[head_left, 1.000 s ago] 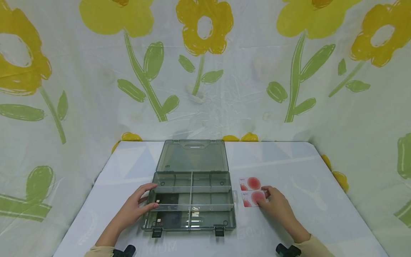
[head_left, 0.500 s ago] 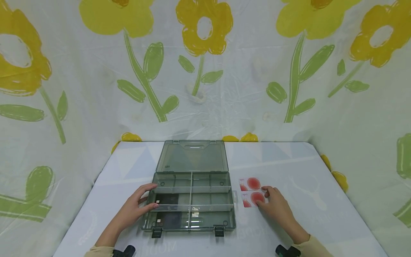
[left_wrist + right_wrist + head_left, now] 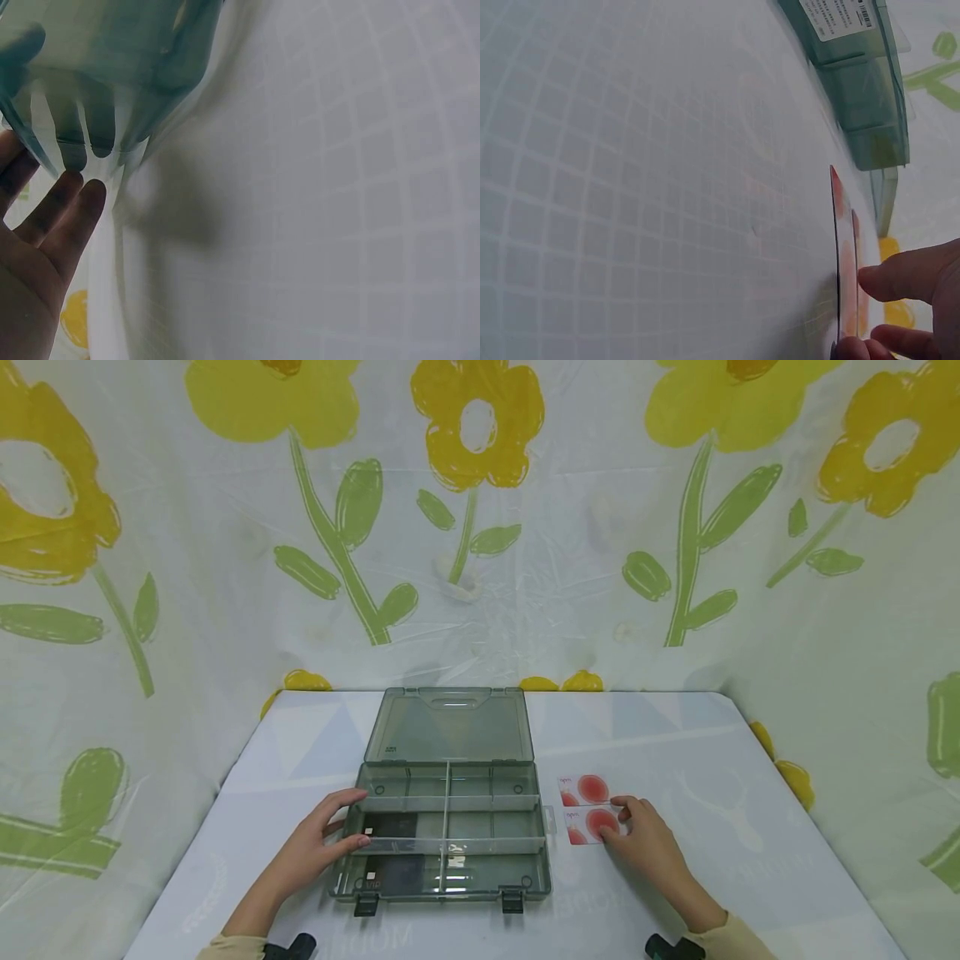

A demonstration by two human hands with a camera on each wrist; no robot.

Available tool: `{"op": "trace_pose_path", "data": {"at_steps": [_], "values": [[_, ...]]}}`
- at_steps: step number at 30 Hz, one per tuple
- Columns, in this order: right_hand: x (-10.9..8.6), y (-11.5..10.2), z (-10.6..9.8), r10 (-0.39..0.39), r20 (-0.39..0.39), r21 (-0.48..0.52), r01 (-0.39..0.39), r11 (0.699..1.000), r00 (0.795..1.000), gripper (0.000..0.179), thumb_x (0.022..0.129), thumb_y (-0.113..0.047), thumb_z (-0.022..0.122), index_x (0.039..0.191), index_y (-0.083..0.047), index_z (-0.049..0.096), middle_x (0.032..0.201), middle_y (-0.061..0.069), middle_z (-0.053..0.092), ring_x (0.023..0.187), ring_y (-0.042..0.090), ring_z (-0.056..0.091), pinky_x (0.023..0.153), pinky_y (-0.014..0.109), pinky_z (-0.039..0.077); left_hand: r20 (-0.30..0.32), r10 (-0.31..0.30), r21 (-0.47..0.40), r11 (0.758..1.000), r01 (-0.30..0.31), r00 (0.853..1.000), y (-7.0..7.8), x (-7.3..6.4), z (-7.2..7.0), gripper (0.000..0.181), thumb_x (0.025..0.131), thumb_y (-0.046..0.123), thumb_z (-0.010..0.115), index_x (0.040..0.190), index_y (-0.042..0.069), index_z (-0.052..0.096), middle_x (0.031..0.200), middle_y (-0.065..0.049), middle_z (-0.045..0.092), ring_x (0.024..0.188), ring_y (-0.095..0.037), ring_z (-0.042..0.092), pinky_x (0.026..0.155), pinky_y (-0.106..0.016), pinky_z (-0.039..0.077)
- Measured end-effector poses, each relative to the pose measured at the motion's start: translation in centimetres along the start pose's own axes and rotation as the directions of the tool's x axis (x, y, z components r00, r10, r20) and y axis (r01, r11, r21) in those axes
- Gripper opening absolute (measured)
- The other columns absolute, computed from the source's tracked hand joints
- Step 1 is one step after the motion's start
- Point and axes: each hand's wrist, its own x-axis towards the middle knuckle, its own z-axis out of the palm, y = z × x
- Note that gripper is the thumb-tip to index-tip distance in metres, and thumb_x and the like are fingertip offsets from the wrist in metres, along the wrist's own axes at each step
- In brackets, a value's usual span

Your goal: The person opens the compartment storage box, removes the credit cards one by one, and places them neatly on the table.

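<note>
Right hand [image 3: 651, 847]: thumb and fingers stand a narrow span apart at the right end of the near red-and-white printed card [image 3: 585, 822]. The fingertips touch; whether they pinch cannot be told. The card lies on the white patterned table [image 3: 675, 739], right of the compartment box. The far red-and-white printed card [image 3: 581, 790] is just beyond it, long sides parallel; whether the edges touch is not clear.

For sound handling, apply light fingertip pressure only. Place thumb and finger on opposite edges of the near card; pressing on its face may make it slide. Hold the forefinger clear of the far card, since its tip is close enough to drag that card out of line.

Left hand [image 3: 303, 847]: thumb and forefinger are spread wide, tips at the left side of the smoke-grey compartment box [image 3: 493, 868]. This should serve as a steady; use light contact to avoid pushing the box toward the cards.

Box: the hinged lid [image 3: 450, 727] is folded back. Dark cards lie in the middle-left [image 3: 397, 824] and front-left compartments. The front latches [image 3: 513, 902] hang unfastened; guard them against knocks.
</note>
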Motion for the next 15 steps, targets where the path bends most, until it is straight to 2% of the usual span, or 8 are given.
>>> {"op": "trace_pose_path", "data": {"at_steps": [6,15], "values": [[-0.04,0.03,0.01,-0.009,-0.011,0.025,0.01,1.0,1.0,0.044,0.087,-0.016,0.078,0.122,0.005,0.064,0.092,0.008,0.056,0.073,0.019,0.05,0.057,0.027,0.045,0.005,0.002,-0.008,1.0,-0.002,1.0,-0.12,-0.03,0.01,0.071,0.09,0.033,0.079,0.149,0.008,0.048,0.151,-0.016,0.045,0.14,-0.043,0.042,0.105,-0.059,0.05],[-0.16,-0.24,-0.11,-0.028,-0.021,0.065,0.029,0.997,0.999,0.039,0.089,-0.014,0.077,0.122,0.004,0.065,0.092,0.007,0.057,0.071,0.016,0.051,0.051,0.023,0.046,-0.004,0.006,0.005,1.0,-0.006,1.0,-0.09,-0.02,0.06,0.069,0.09,0.027,0.079,0.149,0.008,0.049,0.151,-0.016,0.045,0.139,-0.043,0.043,0.104,-0.059,0.051]]}}
